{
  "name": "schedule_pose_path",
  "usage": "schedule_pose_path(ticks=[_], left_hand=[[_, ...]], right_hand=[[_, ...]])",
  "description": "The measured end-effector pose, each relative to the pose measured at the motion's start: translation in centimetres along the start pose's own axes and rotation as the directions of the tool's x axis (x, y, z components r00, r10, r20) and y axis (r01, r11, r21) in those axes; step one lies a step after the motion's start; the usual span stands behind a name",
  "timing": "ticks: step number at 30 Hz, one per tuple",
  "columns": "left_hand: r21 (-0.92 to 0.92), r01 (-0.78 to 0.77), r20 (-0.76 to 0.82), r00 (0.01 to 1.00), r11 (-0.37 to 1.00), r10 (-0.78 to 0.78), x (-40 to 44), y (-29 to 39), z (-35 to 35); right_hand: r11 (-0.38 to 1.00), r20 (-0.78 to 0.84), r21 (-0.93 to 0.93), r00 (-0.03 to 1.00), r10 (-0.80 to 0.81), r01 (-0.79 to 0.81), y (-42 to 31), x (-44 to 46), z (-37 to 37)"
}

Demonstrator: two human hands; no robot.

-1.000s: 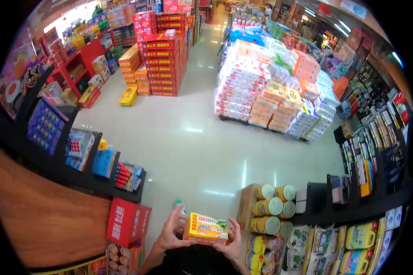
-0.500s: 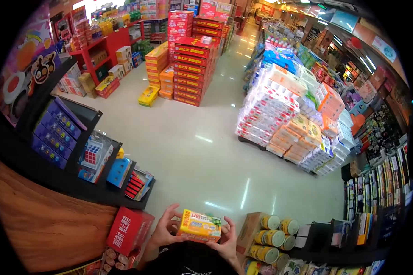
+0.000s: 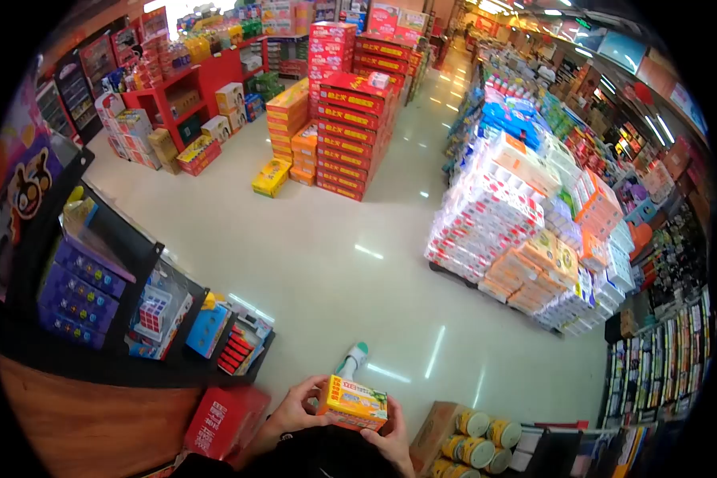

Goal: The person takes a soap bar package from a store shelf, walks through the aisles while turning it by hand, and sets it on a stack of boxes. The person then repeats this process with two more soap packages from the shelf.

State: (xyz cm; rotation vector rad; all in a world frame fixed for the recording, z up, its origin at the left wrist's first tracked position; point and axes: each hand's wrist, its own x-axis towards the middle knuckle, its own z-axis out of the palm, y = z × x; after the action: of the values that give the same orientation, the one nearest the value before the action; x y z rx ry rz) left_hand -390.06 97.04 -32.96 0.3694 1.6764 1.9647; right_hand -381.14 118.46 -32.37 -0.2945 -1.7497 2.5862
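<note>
Between my two hands is a small yellow and orange box (image 3: 357, 401) with red Chinese characters and a green picture on it, in front of my body at the bottom middle. My left hand (image 3: 299, 406) grips its left end, fingers curled behind it. At the right end, my right hand (image 3: 393, 434) presses with thumb and fingers. A foot in a white and green shoe (image 3: 352, 360) shows on the floor just beyond the box.
A red carton (image 3: 221, 421) stands left of my hands, yellow-labelled cans (image 3: 476, 450) in a carton to the right. A black display shelf (image 3: 255, 346) is at left. Ahead are stacked red boxes (image 3: 346, 139) and packaged tissue rolls (image 3: 486, 215) on shiny floor (image 3: 311, 263).
The view has shifted, and floor goods appear lower and mostly further right. A foot has come into view past the box. Both hands still hold the box, now slightly lower and more tilted.
</note>
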Motion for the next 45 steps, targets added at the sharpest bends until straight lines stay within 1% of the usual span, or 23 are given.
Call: schedule_pose_path(ticks=[4,6,7,8,11,12,15,18,19,21,23,24,25,26,29,31,32,35,36,39,40,43,45], left_hand=[[0.056,0.022,-0.026,0.999,0.998,-0.020,4.9,1.8,-0.7],[0.086,0.012,-0.038,0.999,0.996,-0.009,7.2,1.9,-1.0],[0.102,-0.002,-0.046,0.999,0.995,0.007,8.9,2.6,-1.4],[0.116,-0.007,-0.051,0.999,0.993,0.013,10.4,3.1,-1.5],[0.101,-0.017,-0.036,0.999,0.995,0.020,13.9,4.0,-2.3],[0.093,-0.014,-0.029,0.999,0.996,0.017,15.2,4.3,-2.5],[0.072,-0.011,-0.001,1.000,0.997,0.011,18.5,5.0,-2.8],[0.012,-0.055,0.039,0.998,0.998,0.055,21.2,4.6,-3.0],[-0.013,-0.077,0.051,0.996,0.997,0.078,22.0,4.4,-3.2],[0.031,-0.137,0.008,0.991,0.990,0.137,23.6,4.2,-3.6],[0.081,-0.184,-0.035,0.982,0.979,0.188,25.2,4.5,-4.2],[0.080,-0.122,-0.068,0.989,0.989,0.128,25.7,6.2,-4.4],[0.069,-0.108,-0.090,0.989,0.992,0.114,26.5,6.4,-4.9],[0.057,-0.090,-0.109,0.989,0.994,0.096,27.2,6.4,-5.4],[0.077,-0.051,-0.147,0.987,0.996,0.062,29.9,6.0,-7.6],[0.073,-0.032,-0.181,0.982,0.997,0.045,31.8,5.8,-8.9],[0.033,0.011,-0.143,0.990,0.999,-0.007,33.0,5.9,-9.9],[0.124,-0.004,-0.118,0.993,0.992,0.019,36.9,7.7,-12.9],[0.130,0.017,-0.126,0.992,0.991,-0.001,38.2,9.1,-13.8],[0.086,-0.042,-0.191,0.980,0.995,0.058,42.2,10.2,-17.6],[0.085,-0.055,-0.197,0.978,0.995,0.071,43.5,10.8,-18.9],[0.105,-0.057,-0.208,0.975,0.993,0.078,46.5,13.0,-23.3],[0.132,-0.041,-0.212,0.975,0.990,0.069,48.3,13.7,-25.6]], right_hand=[[0.994,0.060,0.062,0.994,0.091,-0.095,-0.7,5.4,-1.6],[0.994,0.105,0.087,0.993,0.056,-0.065,1.0,8.1,-4.0],[0.992,0.119,0.116,0.992,0.034,-0.048,0.4,10.1,-3.3],[0.981,0.100,0.168,0.991,0.083,-0.099,-0.9,11.2,-3.4],[0.972,0.166,0.078,0.965,0.205,-0.220,-3.5,15.3,-4.2],[0.987,0.156,0.090,0.981,0.115,-0.130,-3.1,16.7,-4.5],[0.997,0.170,0.075,0.985,0.016,-0.029,-3.3,20.1,-5.5],[1.000,0.148,-0.017,0.989,-0.014,0.017,-4.1,22.7,-6.6],[1.000,0.153,-0.005,0.988,-0.009,0.010,-4.1,24.0,-6.9],[0.999,0.167,0.026,0.986,0.014,-0.019,-4.4,26.3,-7.1],[1.000,0.196,0.012,0.980,0.026,-0.029,-5.2,28.7,-6.9],[0.998,0.220,0.017,0.974,0.049,-0.054,-6.3,29.9,-6.3],[0.997,0.240,0.022,0.968,0.073,-0.080,-6.9,31.0,-6.0],[0.998,0.268,0.029,0.962,0.054,-0.064,-6.5,32.3,-6.0],[0.988,0.243,0.123,0.968,0.058,-0.090,-5.5,36.0,-5.2],[0.983,0.190,0.159,0.980,0.066,-0.097,-3.4,38.2,-5.6],[0.979,0.163,0.178,0.984,0.068,-0.098,-2.3,39.4,-5.7],[0.960,0.131,0.246,0.986,0.102,-0.132,-3.3,43.4,-3.5],[0.951,0.080,0.236,0.979,0.185,-0.199,-4.2,45.0,-2.3],[0.974,0.077,0.189,0.990,0.114,-0.127,-4.7,50.8,0.1],[0.970,0.110,0.180,0.983,0.146,-0.164,-5.7,52.4,1.0],[0.974,0.231,0.223,0.973,-0.023,-0.030,-5.1,58.6,3.3],[0.967,0.240,0.245,0.971,0.010,-0.070,-4.8,61.0,4.6]])
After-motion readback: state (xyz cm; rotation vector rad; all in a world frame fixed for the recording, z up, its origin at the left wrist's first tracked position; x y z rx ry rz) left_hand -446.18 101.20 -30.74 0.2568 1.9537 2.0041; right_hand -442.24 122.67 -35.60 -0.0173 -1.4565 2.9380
